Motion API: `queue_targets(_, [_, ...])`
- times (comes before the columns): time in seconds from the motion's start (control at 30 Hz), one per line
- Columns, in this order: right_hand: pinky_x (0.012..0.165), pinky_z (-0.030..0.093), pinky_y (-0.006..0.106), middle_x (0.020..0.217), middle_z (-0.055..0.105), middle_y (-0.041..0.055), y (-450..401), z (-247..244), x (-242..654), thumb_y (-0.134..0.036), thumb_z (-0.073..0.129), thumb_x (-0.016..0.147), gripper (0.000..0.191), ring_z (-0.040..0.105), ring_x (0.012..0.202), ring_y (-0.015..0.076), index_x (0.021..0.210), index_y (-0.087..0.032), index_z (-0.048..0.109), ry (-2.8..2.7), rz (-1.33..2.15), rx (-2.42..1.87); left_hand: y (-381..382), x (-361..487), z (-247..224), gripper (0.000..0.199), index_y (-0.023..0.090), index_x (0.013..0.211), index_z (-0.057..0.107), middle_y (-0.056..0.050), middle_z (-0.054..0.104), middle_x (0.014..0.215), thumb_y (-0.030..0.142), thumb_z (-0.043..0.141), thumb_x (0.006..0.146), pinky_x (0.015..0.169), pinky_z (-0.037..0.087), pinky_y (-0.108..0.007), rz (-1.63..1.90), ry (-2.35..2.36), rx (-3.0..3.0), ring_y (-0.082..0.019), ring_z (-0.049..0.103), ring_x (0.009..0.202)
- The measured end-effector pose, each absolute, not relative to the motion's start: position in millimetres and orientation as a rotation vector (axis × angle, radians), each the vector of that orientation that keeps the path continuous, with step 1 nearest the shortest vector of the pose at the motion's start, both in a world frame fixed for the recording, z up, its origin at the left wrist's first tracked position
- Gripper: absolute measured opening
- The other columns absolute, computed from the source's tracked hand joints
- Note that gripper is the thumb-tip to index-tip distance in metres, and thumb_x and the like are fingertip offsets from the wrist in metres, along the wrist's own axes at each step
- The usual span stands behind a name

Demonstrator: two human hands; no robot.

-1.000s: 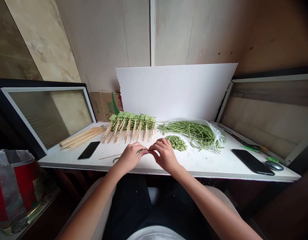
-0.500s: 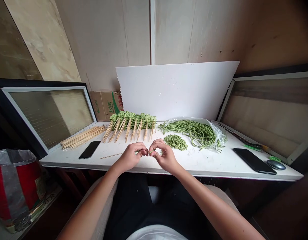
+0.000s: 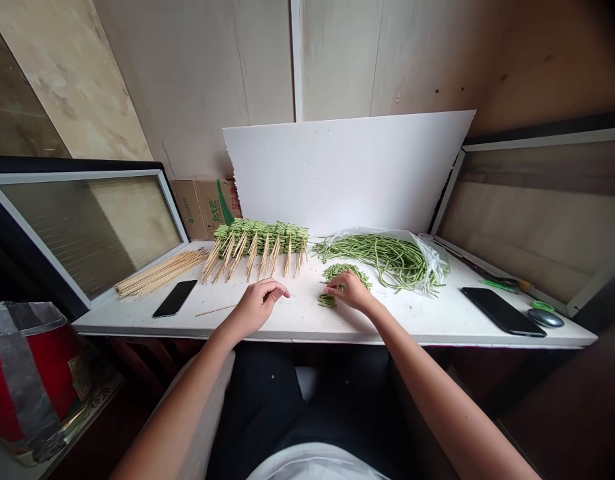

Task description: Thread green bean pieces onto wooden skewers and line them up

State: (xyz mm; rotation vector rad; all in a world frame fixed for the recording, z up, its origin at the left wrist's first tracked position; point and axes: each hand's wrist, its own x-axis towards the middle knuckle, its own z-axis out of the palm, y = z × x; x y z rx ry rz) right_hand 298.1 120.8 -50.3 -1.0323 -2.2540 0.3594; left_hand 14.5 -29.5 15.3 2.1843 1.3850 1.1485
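My right hand (image 3: 351,290) reaches to the pile of cut green bean pieces (image 3: 360,272), its fingers bent down at the pile's near left side. A few bean pieces (image 3: 327,301) lie just below the fingertips; what the fingers pinch is hidden. Over the near middle of the table, my left hand (image 3: 260,303) is closed, thumb and fingers pointing right, and I cannot make out anything in it. A thin wooden skewer (image 3: 214,311) shows to its left, with its right end reaching behind the hand. Behind stand stacked bean skewers (image 3: 262,237) with their bare sticks towards me.
Loose skewers (image 3: 160,273) and a phone (image 3: 175,298) lie at the left. Long green beans (image 3: 377,253) spill from a clear bag (image 3: 437,267). Another phone (image 3: 502,311), a mouse-like grey object (image 3: 546,317) and scissors (image 3: 492,277) are at the right. A white foam board (image 3: 347,173) stands behind.
My hands, which were together at the middle, have parted. The right hand has moved right to the bean pieces; the left has shifted slightly left. The view has tilted and shifted a little.
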Motion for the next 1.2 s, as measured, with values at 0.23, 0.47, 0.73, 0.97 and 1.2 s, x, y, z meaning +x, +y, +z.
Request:
queue_targets(0.23, [0.078,0.049,0.038,0.085,0.076,0.0083,112.4,-45.2,294.8,-0.052,0.077,0.085,0.031,0.065,0.088,0.0268,0.082,-0.021,0.081,-2.285,0.450,-0.976,-26.4,9.3,7.3,0.039,0.020,0.119,0.076,-0.010,0.066,0.105,0.031,0.041,0.107,0.085,0.054,-0.032,1.124,1.345,2.227,-0.019,0.064,0.092])
queue_targets(0.47, [0.073,0.051,0.033,0.095,0.078,0.0122,109.0,-30.9,292.8,-0.059,0.070,0.090,0.045,0.070,0.085,0.0235,0.087,-0.016,0.078,-2.050,0.678,-0.912,-27.0,13.3,9.5,0.030,0.022,0.119,0.076,-0.007,0.063,0.101,0.028,0.052,0.102,0.078,0.056,-0.030,1.188,1.349,2.203,-0.015,0.063,0.081])
queue_targets(0.73, [0.077,0.053,0.032,0.095,0.080,0.0086,61.2,7.7,263.1,-0.054,0.086,0.076,0.049,0.074,0.092,0.0233,0.109,-0.018,0.078,-2.157,1.098,-0.493,-31.1,25.3,11.8,0.024,0.019,0.115,0.073,-0.005,0.071,0.094,0.021,0.067,0.092,0.075,0.058,-0.031,1.314,1.312,2.103,-0.014,0.068,0.072])
queue_targets(0.97, [0.069,0.048,0.030,0.090,0.080,0.0061,46.9,13.9,257.9,-0.054,0.076,0.088,0.034,0.069,0.080,0.0185,0.091,-0.020,0.080,-2.188,0.924,-0.451,-29.8,32.1,4.0,0.030,0.020,0.117,0.073,-0.007,0.074,0.099,0.025,0.075,0.087,0.079,0.061,-0.033,1.298,1.295,2.139,-0.016,0.071,0.077])
queue_targets(1.2, [0.068,0.050,0.030,0.087,0.078,0.0055,53.2,25.5,271.0,-0.055,0.070,0.091,0.037,0.069,0.077,0.0180,0.091,-0.019,0.079,-2.129,0.890,-0.545,-26.2,27.5,3.0,0.031,0.019,0.118,0.072,-0.006,0.075,0.091,0.035,0.072,0.091,0.073,0.062,-0.033,1.285,1.386,2.064,-0.018,0.074,0.071])
